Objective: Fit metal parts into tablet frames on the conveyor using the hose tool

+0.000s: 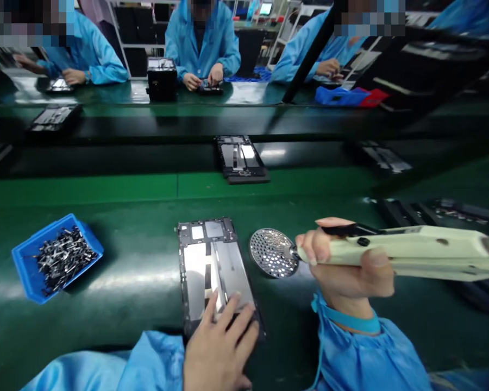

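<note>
An opened tablet lies on the green bench in front of me, its silver battery and inner parts facing up. My left hand rests on its near end with the fingers spread. In my right hand is a pale cream electric screwdriver, held level, with its body pointing off to the right. The screwdriver's tip meets the right edge of a round, perforated metal dish beside the tablet. Whether the tip touches the dish or what lies on it, I cannot tell.
A blue bin full of small dark and silver parts stands at left. Across the bench, a dark conveyor belt carries another opened tablet. Several co-workers in blue smocks sit beyond it. Dark parts lie at right.
</note>
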The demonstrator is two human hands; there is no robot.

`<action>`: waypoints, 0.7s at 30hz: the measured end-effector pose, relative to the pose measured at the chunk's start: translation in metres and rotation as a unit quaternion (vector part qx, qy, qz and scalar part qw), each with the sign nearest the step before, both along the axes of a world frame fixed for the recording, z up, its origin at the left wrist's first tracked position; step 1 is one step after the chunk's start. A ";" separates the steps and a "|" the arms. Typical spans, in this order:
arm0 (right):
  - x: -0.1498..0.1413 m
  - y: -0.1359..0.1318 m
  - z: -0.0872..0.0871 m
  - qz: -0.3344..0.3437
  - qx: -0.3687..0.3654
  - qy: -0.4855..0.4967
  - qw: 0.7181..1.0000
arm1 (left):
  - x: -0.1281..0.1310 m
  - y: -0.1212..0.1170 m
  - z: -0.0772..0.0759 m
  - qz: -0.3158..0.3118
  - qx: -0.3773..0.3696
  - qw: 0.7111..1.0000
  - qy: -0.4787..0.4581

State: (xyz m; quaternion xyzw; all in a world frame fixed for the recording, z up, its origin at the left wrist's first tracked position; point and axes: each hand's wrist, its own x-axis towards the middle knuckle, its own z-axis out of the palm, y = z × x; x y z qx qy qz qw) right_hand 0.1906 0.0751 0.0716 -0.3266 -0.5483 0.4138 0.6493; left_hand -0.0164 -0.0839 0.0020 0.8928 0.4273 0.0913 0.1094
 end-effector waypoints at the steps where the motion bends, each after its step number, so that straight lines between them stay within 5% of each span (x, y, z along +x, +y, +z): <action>1: 0.006 -0.001 -0.002 -0.016 -0.007 0.004 1.000 | 0.005 -0.004 -0.006 -0.001 0.008 0.999 0.038; 5: 0.016 -0.004 -0.007 -0.008 0.005 0.052 0.999 | -0.021 0.042 -0.015 0.100 0.040 0.983 0.151; 11: 0.011 -0.008 -0.019 0.028 0.014 0.091 0.995 | -0.107 0.180 0.017 0.285 0.042 0.944 0.161; 14: 0.006 -0.009 -0.026 0.026 -0.015 0.105 0.994 | -0.136 0.230 0.023 0.350 0.036 0.926 0.135; 17: -0.003 -0.009 -0.033 0.022 -0.060 0.113 0.992 | -0.143 0.256 0.018 0.387 0.029 0.915 0.113; 21: -0.014 -0.009 -0.034 0.025 -0.107 0.119 0.987 | -0.117 0.259 0.000 0.369 0.080 0.925 0.052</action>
